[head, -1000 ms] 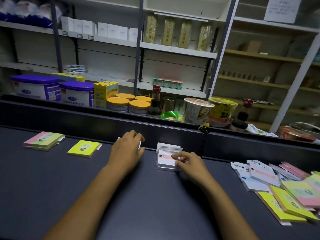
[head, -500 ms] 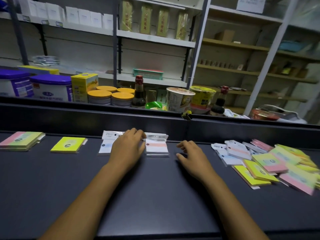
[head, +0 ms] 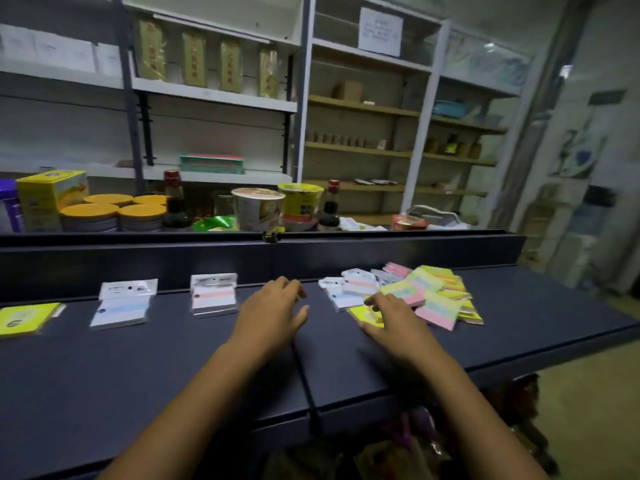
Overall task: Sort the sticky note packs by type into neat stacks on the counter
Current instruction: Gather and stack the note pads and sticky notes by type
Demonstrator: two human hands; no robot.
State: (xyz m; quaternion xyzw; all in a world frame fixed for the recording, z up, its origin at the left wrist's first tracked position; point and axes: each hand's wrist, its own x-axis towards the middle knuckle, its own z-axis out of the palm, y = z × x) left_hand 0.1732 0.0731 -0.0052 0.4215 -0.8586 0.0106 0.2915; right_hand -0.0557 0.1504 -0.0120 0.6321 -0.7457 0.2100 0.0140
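Note:
On the dark counter point(head: 173, 368) a yellow pack point(head: 24, 318) lies at the far left. A white pack with a blue band point(head: 121, 308) lies right of it, then a stack of white packs with a pink band point(head: 214, 297). A loose heap of mixed packs point(head: 426, 292) sits at the right. My left hand point(head: 272, 311) hovers between the pink-band stack and the heap, fingers relaxed, holding nothing. My right hand point(head: 389, 315) rests with spread fingers on a yellow pack point(head: 363, 315) at the heap's near left edge.
A raised dark ledge point(head: 138, 258) runs along the counter's back. Behind it stand tins, a yellow box point(head: 48, 195), sauce bottles and noodle cups point(head: 258, 207). Shelving fills the background. The counter's right end point(head: 588, 327) drops to the floor.
The view has swung right. My left hand left the white packs and moved right. My right hand moved right from the pink-band stack onto a yellow pack in the heap.

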